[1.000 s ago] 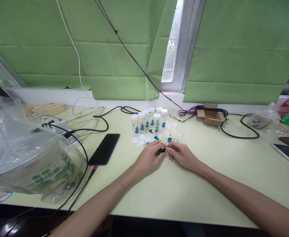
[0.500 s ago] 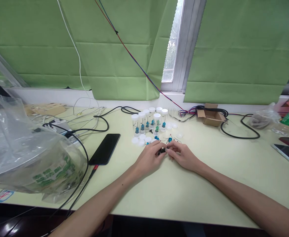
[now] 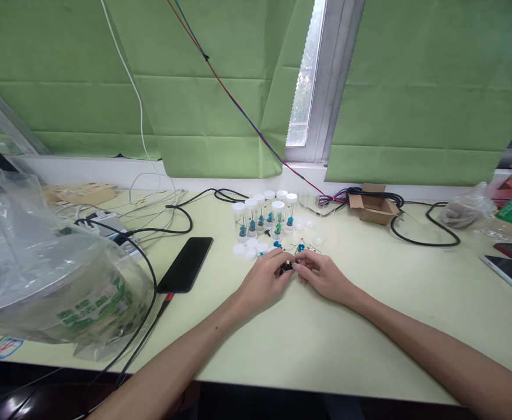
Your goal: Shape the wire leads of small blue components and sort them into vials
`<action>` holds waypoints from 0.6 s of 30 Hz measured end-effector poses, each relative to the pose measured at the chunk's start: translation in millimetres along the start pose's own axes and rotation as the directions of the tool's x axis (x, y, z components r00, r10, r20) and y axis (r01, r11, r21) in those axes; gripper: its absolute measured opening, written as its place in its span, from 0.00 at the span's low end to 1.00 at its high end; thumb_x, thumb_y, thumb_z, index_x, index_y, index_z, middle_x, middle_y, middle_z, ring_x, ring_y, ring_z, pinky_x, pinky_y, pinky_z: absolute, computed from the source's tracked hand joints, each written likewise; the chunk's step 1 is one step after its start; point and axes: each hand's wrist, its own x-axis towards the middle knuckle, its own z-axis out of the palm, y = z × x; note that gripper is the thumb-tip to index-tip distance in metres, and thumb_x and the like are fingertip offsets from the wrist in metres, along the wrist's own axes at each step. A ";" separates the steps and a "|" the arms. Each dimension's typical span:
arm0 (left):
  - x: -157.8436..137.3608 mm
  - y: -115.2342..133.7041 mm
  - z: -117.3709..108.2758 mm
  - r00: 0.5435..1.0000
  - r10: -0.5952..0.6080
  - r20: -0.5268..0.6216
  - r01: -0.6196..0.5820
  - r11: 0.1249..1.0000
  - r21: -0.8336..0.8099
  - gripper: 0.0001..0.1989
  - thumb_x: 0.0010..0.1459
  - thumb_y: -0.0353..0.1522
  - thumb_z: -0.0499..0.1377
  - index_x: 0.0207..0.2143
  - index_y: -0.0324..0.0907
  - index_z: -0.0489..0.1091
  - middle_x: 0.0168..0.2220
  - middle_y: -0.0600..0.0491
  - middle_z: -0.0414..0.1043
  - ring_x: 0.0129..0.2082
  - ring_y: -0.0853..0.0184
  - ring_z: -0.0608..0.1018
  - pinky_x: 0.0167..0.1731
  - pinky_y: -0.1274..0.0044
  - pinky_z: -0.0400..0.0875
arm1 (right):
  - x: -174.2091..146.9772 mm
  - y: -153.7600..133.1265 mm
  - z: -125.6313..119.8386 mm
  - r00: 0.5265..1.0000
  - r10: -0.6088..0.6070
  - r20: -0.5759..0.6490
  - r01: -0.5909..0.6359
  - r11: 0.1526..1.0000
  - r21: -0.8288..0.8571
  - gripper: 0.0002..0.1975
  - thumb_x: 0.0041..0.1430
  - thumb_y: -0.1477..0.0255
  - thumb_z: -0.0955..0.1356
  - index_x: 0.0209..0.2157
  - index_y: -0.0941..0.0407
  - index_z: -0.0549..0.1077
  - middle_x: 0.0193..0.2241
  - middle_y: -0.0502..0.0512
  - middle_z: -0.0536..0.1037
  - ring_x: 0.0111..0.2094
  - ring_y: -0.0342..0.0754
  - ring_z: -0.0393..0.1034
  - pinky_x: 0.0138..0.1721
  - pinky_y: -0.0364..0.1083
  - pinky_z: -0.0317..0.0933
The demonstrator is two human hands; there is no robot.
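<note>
Both hands meet over the desk (image 3: 347, 350), just in front of a cluster of tubes (image 3: 290, 214). The left hand (image 3: 263, 275) has its thumb and fingers clamped on a small black piece (image 3: 286, 266), which shows partly between them, close to the fingertips of the other hand. The right hand (image 3: 327, 275) comes in from the other side with its thumb and index finger close together at the edge of that piece; whether they grip it or only touch it, I cannot tell. Just beyond the right fingers lies a blue piece (image 3: 300, 248) with thin wire-like stems around it. The tubes stand upright, clear with white tops, most with something blue inside and one in front with something green. Loose white caps (image 3: 250, 254) lie at the left of the cluster, and more lie to its right. A small black bit (image 3: 267, 233) sits among the tubes. Left of the hands lies a black phone (image 3: 185, 265), a red-tipped lead (image 3: 166, 301) at its near end, and beyond it a bulky plastic bag (image 3: 63, 280). An open cardboard box (image 3: 376, 210) stands at the back right, beside coiled black cable (image 3: 431, 242).
</note>
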 end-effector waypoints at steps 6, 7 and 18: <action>0.9 -1.1 0.4 1.000 0.011 0.000 -0.011 1.000 0.005 0.08 0.59 0.25 0.56 0.38 0.44 0.72 0.32 0.55 0.68 0.32 0.69 0.70 0.30 0.78 0.61 | -1.7 1.4 -0.6 0.999 -0.034 0.007 0.033 0.999 0.022 0.07 0.65 0.67 0.64 0.42 0.56 0.69 0.23 0.46 0.69 0.25 0.44 0.67 0.33 0.46 0.64; 0.8 -1.2 0.5 1.000 0.009 0.001 -0.009 1.000 0.006 0.08 0.59 0.25 0.56 0.38 0.44 0.72 0.32 0.55 0.69 0.32 0.69 0.70 0.30 0.78 0.61 | -1.8 1.0 -0.6 1.000 -0.029 0.009 0.028 0.999 0.020 0.07 0.66 0.67 0.64 0.41 0.56 0.69 0.23 0.46 0.70 0.25 0.44 0.67 0.32 0.45 0.64; 0.0 0.4 0.9 1.000 -0.005 0.002 0.005 1.000 0.022 0.07 0.59 0.26 0.55 0.36 0.43 0.71 0.30 0.55 0.66 0.29 0.70 0.69 0.28 0.78 0.61 | 0.2 -2.8 0.1 1.000 0.019 0.003 -0.019 1.000 -0.005 0.12 0.67 0.63 0.63 0.35 0.56 0.72 0.23 0.48 0.71 0.24 0.43 0.66 0.30 0.44 0.63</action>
